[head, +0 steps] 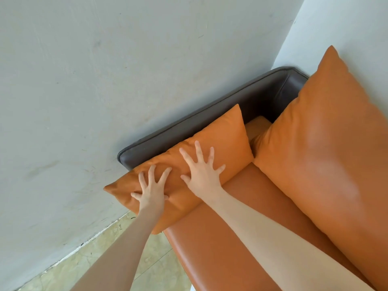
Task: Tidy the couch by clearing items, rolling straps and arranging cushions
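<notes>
A small orange cushion (pixel 222 141) leans against the couch's dark grey armrest (pixel 241 106), its lower corner hanging past the seat's front edge. My left hand (pixel 152 189) presses flat on the cushion's lower part with fingers spread. My right hand (pixel 202 170) presses on its middle, fingers also spread wide. A large orange back cushion (pixel 336 148) stands to the right against the couch's back. Below my arms lies the orange seat (pixel 212 244).
A pale grey wall (pixel 84 80) runs close behind the armrest and meets a second wall at the corner. Beige tiled floor (pixel 117 265) shows at the lower left, beside the couch's front edge.
</notes>
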